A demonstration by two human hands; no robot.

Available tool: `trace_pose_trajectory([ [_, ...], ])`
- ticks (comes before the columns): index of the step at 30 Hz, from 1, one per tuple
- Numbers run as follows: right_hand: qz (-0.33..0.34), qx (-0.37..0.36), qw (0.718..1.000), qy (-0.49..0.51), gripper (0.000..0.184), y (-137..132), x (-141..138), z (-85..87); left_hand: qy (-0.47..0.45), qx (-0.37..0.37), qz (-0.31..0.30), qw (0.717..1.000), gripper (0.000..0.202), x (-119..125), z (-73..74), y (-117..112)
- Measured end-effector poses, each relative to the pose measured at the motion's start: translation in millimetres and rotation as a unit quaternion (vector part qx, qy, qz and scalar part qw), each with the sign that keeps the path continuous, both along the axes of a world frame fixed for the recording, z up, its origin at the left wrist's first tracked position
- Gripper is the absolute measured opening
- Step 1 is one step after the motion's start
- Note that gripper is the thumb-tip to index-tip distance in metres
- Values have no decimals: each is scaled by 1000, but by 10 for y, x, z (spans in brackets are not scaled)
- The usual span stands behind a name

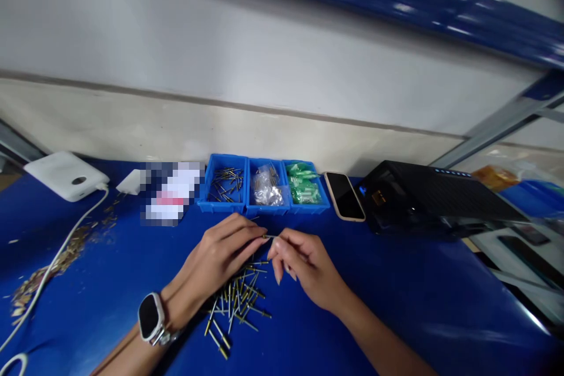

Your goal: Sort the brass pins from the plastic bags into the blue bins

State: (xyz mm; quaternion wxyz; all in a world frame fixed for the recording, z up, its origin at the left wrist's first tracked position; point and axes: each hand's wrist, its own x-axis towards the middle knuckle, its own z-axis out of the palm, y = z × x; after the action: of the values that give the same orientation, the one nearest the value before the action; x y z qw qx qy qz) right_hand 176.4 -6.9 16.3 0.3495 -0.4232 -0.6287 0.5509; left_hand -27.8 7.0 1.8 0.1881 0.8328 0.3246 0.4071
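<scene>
A thin pop rivet (270, 237) spans the gap between my two hands above the blue table. Its brass-coloured end is pinched by my left hand (227, 244), between thumb and fingertips. At the other end, the thumb and index finger of my right hand (308, 264) close on the silver pin, its remaining fingers curled loosely. Below and partly behind my left hand lies a loose pile of similar rivets (240, 299), brass sleeves on silver pins, pointing every way. Part of the pile is hidden by that hand.
Three joined blue bins (222, 207) stand behind my hands, holding rivets, clear plastic packets (268, 188) and green packets (304, 182). A phone (346, 197) and a black box-shaped device (423, 200) are on the right. Leftward lie a white power bank (66, 175), cable and brown debris (61, 258).
</scene>
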Motion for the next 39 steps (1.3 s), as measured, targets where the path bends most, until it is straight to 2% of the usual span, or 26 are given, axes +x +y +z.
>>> trace_pose_trajectory([
  [5,-13,26,1000,-8,38,17,27,-2,-44,9,18,999,20,15,10,3],
  [7,-15,58,997,-43,36,30,39,7,-44,31,47,997,19,-9,20,49],
  [10,-2,145,979,-146,22,38,54,12,-32,46,187,981,21,-89,13,188],
  [12,17,197,952,-235,3,32,55,-7,-11,27,281,959,36,-145,-5,282],
  [14,35,225,924,-308,18,21,45,-44,4,14,308,951,49,-178,-18,328],
  [15,44,229,913,-333,19,16,38,-66,6,16,308,951,50,-183,-17,327],
  [18,66,235,899,-364,9,14,24,-129,4,46,284,958,37,-161,14,255],
  [22,66,247,902,-349,12,48,48,-177,7,60,183,981,22,-106,68,135],
  [26,42,230,932,-278,9,108,90,-180,18,41,86,995,25,-64,83,76],
  [31,-28,179,965,-191,4,165,97,-143,51,12,4,999,27,-56,49,53],
  [36,-77,168,968,-171,14,142,98,-105,57,-8,-19,998,20,-75,-9,69],
  [39,-77,77,991,-78,16,139,99,-110,12,-47,-2,999,24,-24,-42,59],
])
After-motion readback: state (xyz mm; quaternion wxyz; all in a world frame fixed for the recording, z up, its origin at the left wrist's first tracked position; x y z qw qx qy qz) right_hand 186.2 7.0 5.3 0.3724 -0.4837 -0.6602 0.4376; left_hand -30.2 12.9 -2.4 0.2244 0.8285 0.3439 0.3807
